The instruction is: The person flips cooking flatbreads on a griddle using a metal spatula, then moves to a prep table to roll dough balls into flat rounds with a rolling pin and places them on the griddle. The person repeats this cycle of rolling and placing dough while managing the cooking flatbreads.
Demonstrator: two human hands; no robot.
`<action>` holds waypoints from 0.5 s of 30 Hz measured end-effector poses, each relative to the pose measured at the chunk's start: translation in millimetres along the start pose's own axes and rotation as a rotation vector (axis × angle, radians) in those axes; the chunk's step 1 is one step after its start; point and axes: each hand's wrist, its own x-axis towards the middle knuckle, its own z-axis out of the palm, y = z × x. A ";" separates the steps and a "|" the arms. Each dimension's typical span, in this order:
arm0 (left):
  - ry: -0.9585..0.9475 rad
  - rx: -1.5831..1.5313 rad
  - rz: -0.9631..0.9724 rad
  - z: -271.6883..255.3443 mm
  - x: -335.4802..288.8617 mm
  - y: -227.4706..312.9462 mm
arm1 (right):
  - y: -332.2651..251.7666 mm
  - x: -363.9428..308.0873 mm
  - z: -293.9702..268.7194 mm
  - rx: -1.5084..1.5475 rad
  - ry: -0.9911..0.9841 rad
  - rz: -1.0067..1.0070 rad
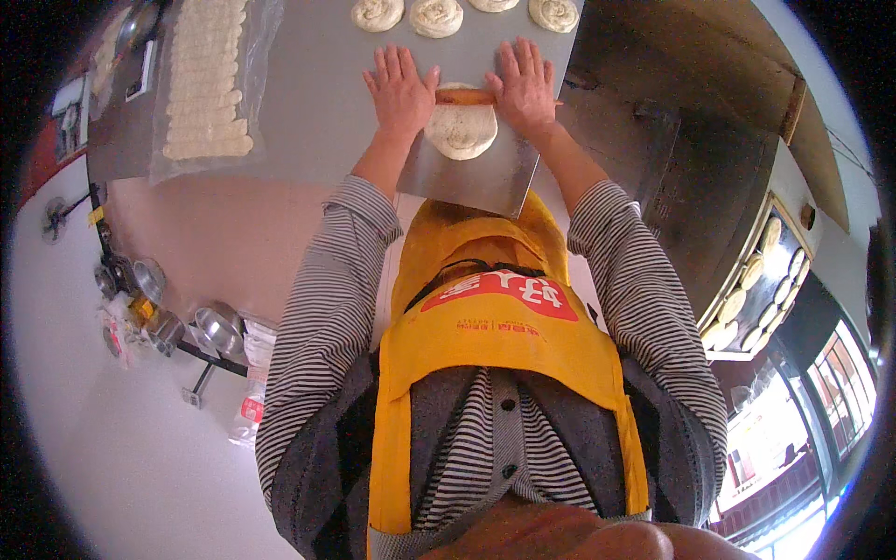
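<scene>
Dough disc [460,129] under rolling pin [465,95], between fingers [397,70]

Steel table [317,103] bears spiral dough rounds [436,17], probably raw.

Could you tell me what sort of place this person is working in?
Probably a small flatbread bakery or food stall. Both hands press a rolling pin over a dough round on a metal table, spiral dough pieces wait beyond, and flatbreads sit in a griddle oven.
</scene>
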 end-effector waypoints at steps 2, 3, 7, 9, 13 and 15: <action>0.000 0.016 0.047 0.1 -0.1 -1.1 | -0.7 -8.9 1.9 0.000 -0.005 -0.007; -0.079 0.033 0.066 -3.9 -20.6 -0.3 | -3.1 -32.7 -2.8 0.001 -0.055 -0.047; -0.210 -0.134 0.118 -26.9 -143.5 -2.1 | -23.8 -129.3 -30.6 0.074 -0.224 -0.117; -0.230 -0.097 0.174 -36.9 -161.8 -2.5 | -15.4 -148.1 -31.9 0.126 -0.296 -0.126; -0.210 -0.424 -0.011 -40.0 -77.8 -4.2 | -2.9 -139.4 -61.8 0.255 -0.265 -0.194; -0.268 -0.396 -0.082 -28.2 -29.3 9.0 | 6.1 -141.4 -77.4 0.242 -0.228 -0.214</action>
